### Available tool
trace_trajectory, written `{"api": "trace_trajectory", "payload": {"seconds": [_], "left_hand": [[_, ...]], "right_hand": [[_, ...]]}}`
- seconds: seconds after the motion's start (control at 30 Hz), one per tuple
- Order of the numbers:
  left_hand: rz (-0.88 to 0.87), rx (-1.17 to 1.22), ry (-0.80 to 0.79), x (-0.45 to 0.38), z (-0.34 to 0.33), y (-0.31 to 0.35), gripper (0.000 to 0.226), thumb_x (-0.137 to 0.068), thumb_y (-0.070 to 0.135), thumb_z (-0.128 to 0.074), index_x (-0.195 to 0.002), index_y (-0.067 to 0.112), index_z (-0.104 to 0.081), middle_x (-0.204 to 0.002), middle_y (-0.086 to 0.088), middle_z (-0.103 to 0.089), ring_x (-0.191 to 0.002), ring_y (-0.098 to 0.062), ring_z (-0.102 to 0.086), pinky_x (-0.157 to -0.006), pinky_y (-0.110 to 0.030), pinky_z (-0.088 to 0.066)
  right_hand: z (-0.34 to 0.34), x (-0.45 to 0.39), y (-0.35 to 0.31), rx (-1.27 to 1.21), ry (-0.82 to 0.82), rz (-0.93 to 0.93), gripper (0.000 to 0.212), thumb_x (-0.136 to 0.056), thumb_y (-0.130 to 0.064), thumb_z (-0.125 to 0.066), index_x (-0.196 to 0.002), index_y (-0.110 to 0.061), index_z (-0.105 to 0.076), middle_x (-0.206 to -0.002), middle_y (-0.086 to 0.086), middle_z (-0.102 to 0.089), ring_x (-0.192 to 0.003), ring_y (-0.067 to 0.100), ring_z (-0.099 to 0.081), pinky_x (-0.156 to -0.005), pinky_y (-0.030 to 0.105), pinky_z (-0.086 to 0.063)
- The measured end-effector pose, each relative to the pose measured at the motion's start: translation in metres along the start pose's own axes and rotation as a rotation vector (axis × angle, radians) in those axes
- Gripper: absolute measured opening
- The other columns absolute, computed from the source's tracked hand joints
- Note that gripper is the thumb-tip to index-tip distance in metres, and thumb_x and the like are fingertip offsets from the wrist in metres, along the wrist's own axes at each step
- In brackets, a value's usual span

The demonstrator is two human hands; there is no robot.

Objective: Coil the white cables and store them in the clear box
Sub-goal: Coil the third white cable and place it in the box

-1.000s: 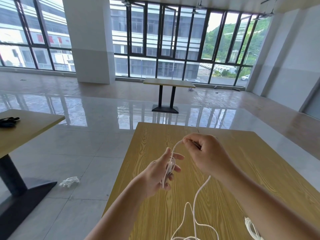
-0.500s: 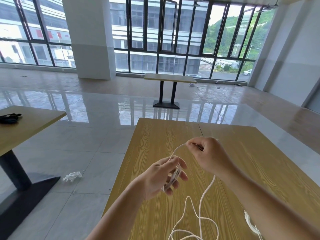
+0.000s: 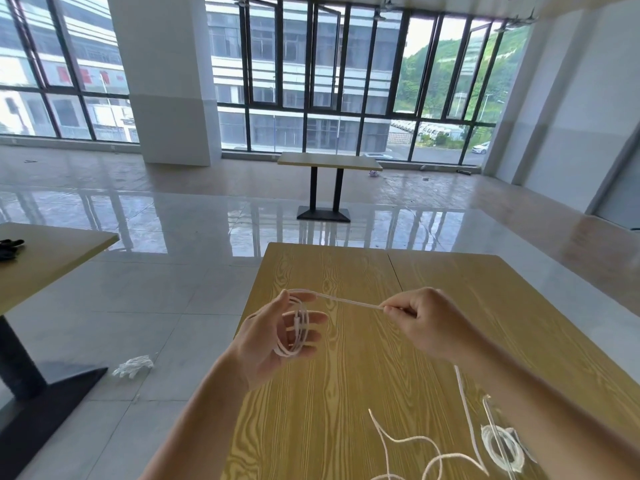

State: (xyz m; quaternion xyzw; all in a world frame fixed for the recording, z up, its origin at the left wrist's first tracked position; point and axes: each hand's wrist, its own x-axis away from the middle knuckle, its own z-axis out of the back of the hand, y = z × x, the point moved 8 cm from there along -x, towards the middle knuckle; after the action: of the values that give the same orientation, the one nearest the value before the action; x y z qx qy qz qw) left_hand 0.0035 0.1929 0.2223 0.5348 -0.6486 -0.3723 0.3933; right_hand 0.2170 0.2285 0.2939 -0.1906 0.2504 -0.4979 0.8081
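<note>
Surroundings: the wood-grain table (image 3: 363, 393) carried the work. A second table (image 3: 52, 258) stood to the left across the tiled floor, with a dark object (image 3: 10, 245) at its far edge, too small to identify. A third table (image 3: 329, 161) stood well apart, near the windows. A crumpled white item (image 3: 133, 367) lay on the floor beside the left table's black base.

On the near table, lower right, a finished white coil (image 3: 502, 445) lay flat, partly behind a clear edge that may have been the clear box; could not tell for certain. Nothing lay between the 2 hands except the cable itself.

White cable (image 3: 349, 301): several loops wound around the left hand's fingers, 1 taut span running to the right hand, loose slack trailing below the right forearm onto the table.

Left hand (image 3: 277, 337): raised above the table, palm facing right, fingers spread and nearly straight, the loops sitting around them.

Right hand (image 3: 426, 323): held level with the left, fingers curled, thumb and forefinger pinching the cable span.
</note>
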Motion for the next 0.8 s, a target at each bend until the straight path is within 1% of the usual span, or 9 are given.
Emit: {"api": "trace_trajectory", "payload": {"seconds": [0.17, 0.27, 0.33, 0.4, 0.47, 0.53, 0.6, 0.73, 0.8], "left_hand": [[-0.036, 0.174, 0.131, -0.011, 0.001, -0.003, 0.04, -0.107, 0.036, -0.031, -0.127, 0.019, -0.061, -0.11, -0.024, -0.073, -0.09, -0.031, -0.073, -0.081, -0.045, -0.057], [-0.042, 0.266, 0.153, -0.016, -0.002, -0.006, 0.041, -0.107, 0.035, -0.032, -0.127, 0.013, -0.059, -0.112, -0.026, -0.071, -0.1, -0.034, -0.072, -0.09, -0.049, -0.055], [-0.038, 0.323, 0.175, -0.019, -0.005, -0.009, 0.04, -0.107, 0.036, -0.033, -0.124, 0.011, -0.061, -0.109, -0.025, -0.073, -0.099, -0.036, -0.072, -0.09, -0.051, -0.054], [-0.03, 0.411, 0.193, -0.022, -0.007, -0.013, 0.04, -0.107, 0.036, -0.035, -0.119, 0.011, -0.063, -0.094, -0.021, -0.074, -0.089, -0.036, -0.073, -0.087, -0.053, -0.055], [-0.031, 0.508, 0.18, -0.025, -0.01, -0.014, 0.037, -0.106, 0.036, -0.036, -0.115, 0.01, -0.063, -0.079, -0.017, -0.066, -0.072, -0.031, -0.068, -0.074, -0.047, -0.058], [-0.019, 0.568, 0.176, -0.029, -0.01, -0.016, 0.033, -0.106, 0.035, -0.037, -0.112, 0.012, -0.059, -0.072, -0.012, -0.056, -0.059, -0.022, -0.057, -0.055, -0.035, -0.053], [-0.011, 0.583, 0.226, -0.034, -0.002, -0.019, 0.03, -0.105, 0.035, -0.038, -0.107, 0.013, -0.059, -0.069, -0.009, -0.051, -0.054, -0.017, -0.049, -0.045, -0.029, -0.045], [-0.057, 0.561, 0.394, -0.039, 0.023, -0.017, 0.03, -0.105, 0.036, -0.038, -0.103, 0.014, -0.059, -0.066, -0.005, -0.048, -0.052, -0.014, -0.043, -0.042, -0.025, -0.039], [-0.071, 0.54, 0.464, -0.039, 0.033, -0.015, 0.03, -0.105, 0.037, -0.039, -0.102, 0.015, -0.059, -0.065, -0.004, -0.046, -0.052, -0.013, -0.042, -0.044, -0.024, -0.038]], "right_hand": [[-0.02, 0.007, -0.011, 0.061, -0.11, 0.0, 0.023, -0.099, -0.022, -0.057, -0.088, -0.017, -0.076, -0.057, -0.005, -0.062, -0.043, 0.004, -0.044, -0.047, 0.026, -0.045], [-0.036, 0.014, -0.016, 0.077, -0.205, -0.014, 0.023, -0.1, -0.025, -0.056, -0.092, -0.018, -0.076, -0.066, -0.003, -0.067, -0.046, 0.005, -0.05, -0.048, 0.024, -0.047], [-0.045, 0.018, -0.02, 0.096, -0.253, -0.018, 0.025, -0.1, -0.025, -0.054, -0.09, -0.016, -0.074, -0.065, -0.007, -0.064, -0.044, 0.002, -0.049, -0.045, 0.02, -0.045], [-0.053, 0.021, -0.025, 0.099, -0.277, -0.02, 0.03, -0.1, -0.024, -0.053, -0.076, -0.015, -0.068, -0.059, -0.009, -0.055, -0.038, 0.001, -0.043, -0.042, 0.017, -0.037], [-0.058, 0.024, -0.029, 0.086, -0.298, -0.018, 0.037, -0.1, -0.022, -0.052, -0.065, -0.019, -0.059, -0.057, -0.01, -0.051, -0.039, 0.003, -0.041, -0.042, 0.019, -0.036], [-0.061, 0.026, -0.033, 0.074, -0.308, 0.002, 0.035, -0.1, -0.024, -0.051, -0.068, -0.017, -0.061, -0.059, -0.007, -0.053, -0.045, 0.005, -0.042, -0.046, 0.024, -0.04], [-0.062, 0.028, -0.038, 0.062, -0.314, 0.035, 0.032, -0.101, -0.026, -0.051, -0.075, -0.012, -0.064, -0.06, -0.005, -0.055, -0.047, 0.006, -0.043, -0.05, 0.031, -0.045], [-0.059, 0.034, -0.047, 0.049, -0.342, 0.091, 0.032, -0.103, -0.024, -0.049, -0.08, -0.008, -0.066, -0.059, -0.007, -0.05, -0.045, 0.005, -0.042, -0.048, 0.022, -0.039], [-0.056, 0.036, -0.047, 0.051, -0.353, 0.107, 0.03, -0.103, -0.023, -0.049, -0.084, -0.009, -0.068, -0.059, -0.006, -0.052, -0.046, 0.005, -0.042, -0.05, 0.025, -0.041]]}}
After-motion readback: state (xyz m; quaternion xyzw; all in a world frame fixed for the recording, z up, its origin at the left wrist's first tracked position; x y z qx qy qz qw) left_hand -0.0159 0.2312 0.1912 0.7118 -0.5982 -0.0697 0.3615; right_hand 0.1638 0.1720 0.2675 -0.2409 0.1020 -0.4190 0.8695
